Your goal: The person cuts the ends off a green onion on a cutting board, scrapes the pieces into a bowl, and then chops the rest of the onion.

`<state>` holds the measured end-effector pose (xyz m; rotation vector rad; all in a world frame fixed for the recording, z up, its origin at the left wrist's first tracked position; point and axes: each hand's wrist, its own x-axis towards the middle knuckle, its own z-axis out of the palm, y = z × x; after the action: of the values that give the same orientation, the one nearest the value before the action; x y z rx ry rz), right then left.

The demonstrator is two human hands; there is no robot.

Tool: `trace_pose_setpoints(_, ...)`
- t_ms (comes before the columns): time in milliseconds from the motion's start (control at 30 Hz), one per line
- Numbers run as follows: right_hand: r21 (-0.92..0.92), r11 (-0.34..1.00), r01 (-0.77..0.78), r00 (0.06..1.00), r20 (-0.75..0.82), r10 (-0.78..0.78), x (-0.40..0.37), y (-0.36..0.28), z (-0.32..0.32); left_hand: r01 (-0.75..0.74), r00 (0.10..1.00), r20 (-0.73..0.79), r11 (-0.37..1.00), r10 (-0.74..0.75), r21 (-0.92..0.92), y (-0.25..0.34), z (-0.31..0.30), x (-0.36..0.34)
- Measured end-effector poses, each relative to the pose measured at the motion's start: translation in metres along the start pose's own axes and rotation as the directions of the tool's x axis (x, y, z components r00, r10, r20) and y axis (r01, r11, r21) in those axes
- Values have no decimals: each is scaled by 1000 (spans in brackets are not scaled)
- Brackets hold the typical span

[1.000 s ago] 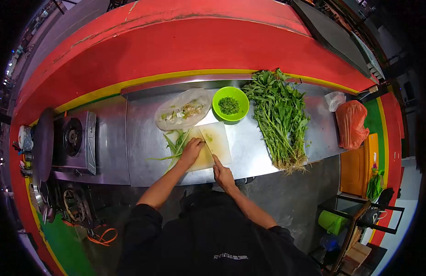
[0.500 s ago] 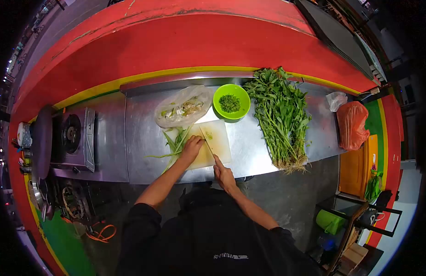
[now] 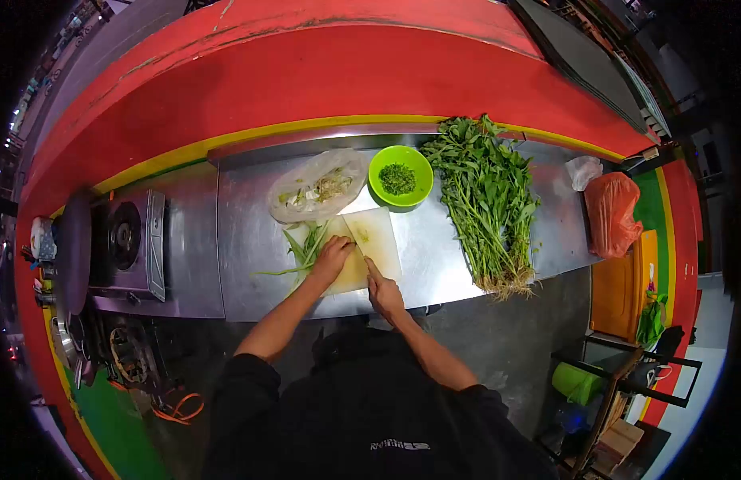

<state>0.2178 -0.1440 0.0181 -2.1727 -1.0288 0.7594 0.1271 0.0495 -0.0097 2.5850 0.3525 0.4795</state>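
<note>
My right hand (image 3: 385, 296) grips the handle of a kitchen knife (image 3: 361, 250), its blade pointing away from me across a pale cutting board (image 3: 389, 244). Left of the blade, my left hand (image 3: 333, 257) is closed on the green onions (image 3: 309, 242), fingertips close to the knife. Their long leaves trail off the board's left side. Some chopped green bits lie on the board right of the blade. Beyond the board stands a lime-green bowl (image 3: 425, 182) with chopped greens (image 3: 397, 179) in it. A clear plastic bag (image 3: 294, 202) with pale vegetable pieces lies beside it.
A big bunch of leafy greens with roots (image 3: 492, 204) lies to the right on the steel counter (image 3: 250, 264). Farther right is an orange plastic bag (image 3: 612, 212). At left stands a gas stove (image 3: 126, 240). A red ledge (image 3: 370, 76) runs behind the counter.
My right hand and the knife handle have shifted slightly up and left, towards my left hand. My left hand stays in nearly the same place on the green onions.
</note>
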Motion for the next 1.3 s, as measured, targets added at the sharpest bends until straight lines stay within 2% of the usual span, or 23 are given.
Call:
trace_pose_setpoints(100, 118, 993, -3, 1000, -19, 5, 0, -2, -1, 56, 998, -2, 998, -56, -31, 2, -1, 0)
trace_pose_setpoints(233, 144, 989, 25, 999, -27, -21, -13, 2, -2, 52, 998, -34, 997, -54, -54, -2, 4, -2)
trace_pose_setpoints(400, 114, 993, -11, 1000, 1, 11, -16, 1, -4, 62, 998, -7, 996, -62, -57, 0, 0, -1)
trace_pose_setpoints(733, 9, 999, 36, 999, -25, -35, 4, 1, 2, 64, 998, 8, 997, -64, -46, 2, 1, -1)
trace_pose_setpoints(867, 103, 992, 75, 995, -79, -67, 1, 6, 2, 86, 996, -3, 996, -86, -4, 2, 1, -4)
trace_pose_setpoints(900, 140, 990, -15, 1000, -3, 16, -3, 5, -3, 80, 997, 2, 997, -80, 16, 1, 2, -4)
trace_pose_setpoints(1000, 141, 990, 26, 1000, -21, -23, -14, 2, -8, 90, 996, -6, 996, -90, 10, -1, 5, -5)
trace_pose_setpoints(1133, 117, 993, -19, 999, 28, 16, -19, 4, -5, 57, 998, -31, 998, -58, -17, -2, 2, -4)
trace_pose_setpoints(1300, 142, 990, 4, 1000, 19, -7, -17, 8, -3, 63, 998, -9, 998, -64, -26, -4, 4, -4)
